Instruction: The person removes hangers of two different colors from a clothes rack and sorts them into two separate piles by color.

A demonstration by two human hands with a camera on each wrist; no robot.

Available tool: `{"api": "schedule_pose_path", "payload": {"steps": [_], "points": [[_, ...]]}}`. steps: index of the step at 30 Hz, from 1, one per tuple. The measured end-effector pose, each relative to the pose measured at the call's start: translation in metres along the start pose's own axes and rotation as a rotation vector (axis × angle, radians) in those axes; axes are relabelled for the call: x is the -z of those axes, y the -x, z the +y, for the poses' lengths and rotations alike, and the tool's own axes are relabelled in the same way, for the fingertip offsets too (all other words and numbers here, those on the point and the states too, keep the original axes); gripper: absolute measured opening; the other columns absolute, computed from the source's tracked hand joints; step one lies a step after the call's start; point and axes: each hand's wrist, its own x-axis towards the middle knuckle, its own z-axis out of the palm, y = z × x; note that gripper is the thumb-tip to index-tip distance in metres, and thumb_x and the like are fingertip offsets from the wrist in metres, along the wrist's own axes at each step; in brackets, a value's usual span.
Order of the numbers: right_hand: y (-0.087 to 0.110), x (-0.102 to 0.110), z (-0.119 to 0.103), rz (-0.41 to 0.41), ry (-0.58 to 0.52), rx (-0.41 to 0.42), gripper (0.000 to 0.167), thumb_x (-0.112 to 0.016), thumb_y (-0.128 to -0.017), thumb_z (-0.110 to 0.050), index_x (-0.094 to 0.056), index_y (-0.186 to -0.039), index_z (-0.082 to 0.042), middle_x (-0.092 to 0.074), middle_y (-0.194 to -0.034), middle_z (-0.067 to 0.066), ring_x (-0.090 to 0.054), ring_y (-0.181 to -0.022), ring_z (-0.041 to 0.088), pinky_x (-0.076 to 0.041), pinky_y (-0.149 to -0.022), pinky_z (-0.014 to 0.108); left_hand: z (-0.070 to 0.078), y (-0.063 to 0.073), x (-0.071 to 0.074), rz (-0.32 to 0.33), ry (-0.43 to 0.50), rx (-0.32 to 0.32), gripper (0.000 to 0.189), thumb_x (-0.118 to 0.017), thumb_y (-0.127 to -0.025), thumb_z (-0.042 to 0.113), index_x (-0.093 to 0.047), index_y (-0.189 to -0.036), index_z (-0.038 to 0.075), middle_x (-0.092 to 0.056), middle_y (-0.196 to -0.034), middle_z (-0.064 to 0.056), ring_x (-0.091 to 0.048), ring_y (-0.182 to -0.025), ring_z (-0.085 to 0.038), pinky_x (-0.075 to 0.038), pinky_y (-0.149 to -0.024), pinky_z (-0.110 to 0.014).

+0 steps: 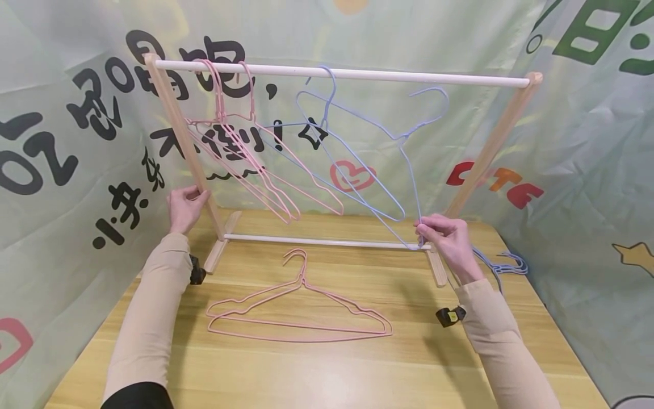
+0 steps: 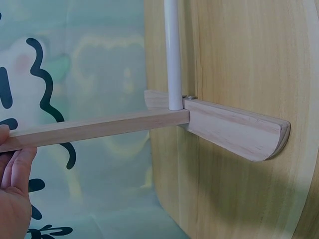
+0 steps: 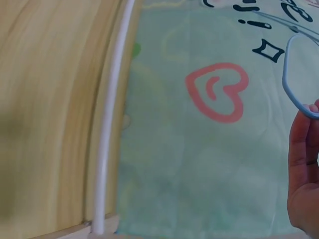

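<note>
one blue hanger (image 1: 403, 136) in right hand (image 1: 449, 241), backdrop lettering (image 1: 524, 196) "te"

Pale green cloth walls (image 1: 409, 34), black lettering (image 1: 122, 204), pink heart (image 3: 234, 89), wood-grain tabletop (image 1: 255, 372), soft glare

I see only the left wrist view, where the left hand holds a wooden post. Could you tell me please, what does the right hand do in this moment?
Observer: The right hand pinches a blue hanger near one lower corner.
Operator: Thank you. Is it hung up?
Observer: No. In the head view its hook shows below the top rail, not over it.
Operator: I understand. Does something lie in front, outside of my picture?
Observer: Yes, pink hangers lie on the table, on the person's side of the stand.
</note>
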Motion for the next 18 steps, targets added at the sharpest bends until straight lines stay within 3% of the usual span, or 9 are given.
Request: {"api": "schedule_pose_path", "payload": {"steps": [7,14,18], "points": [[0.021,0.013,0.015,0.057,-0.024,0.012,0.028,-0.061,-0.092,0.012,-0.08,-0.093,-0.008,-0.074,-0.082,-0.002,-0.067,-0.068,0.006,-0.057,-0.063,0.018,0.001,0.002,0.0,0.01,-0.011,-0.007,0.038,-0.066,-0.096,0.023,-0.067,-0.126,-0.001,-0.067,-0.126,-0.024,-0.064,-0.123,-0.038,-0.046,-0.111,-0.046],[0.038,0.023,0.027,0.11,-0.105,0.09,0.024,-0.058,-0.089,0.02,-0.077,-0.096,0.007,-0.077,-0.086,0.002,-0.069,-0.072,0.007,-0.056,-0.065,0.016,0.0,0.002,0.0,0.034,-0.031,-0.036,0.035,-0.067,-0.095,0.02,-0.071,-0.122,-0.001,-0.069,-0.121,-0.023,-0.065,-0.122,-0.035,-0.048,-0.108,-0.045],[0.049,0.03,0.031,0.155,-0.103,0.084,0.023,-0.058,-0.089,0.02,-0.076,-0.095,0.008,-0.078,-0.087,0.001,-0.069,-0.075,0.006,-0.057,-0.066,0.016,0.0,0.002,0.001,0.032,-0.024,-0.04,0.035,-0.067,-0.095,0.02,-0.07,-0.122,-0.001,-0.069,-0.121,-0.024,-0.065,-0.122,-0.035,-0.048,-0.109,-0.045]]}}
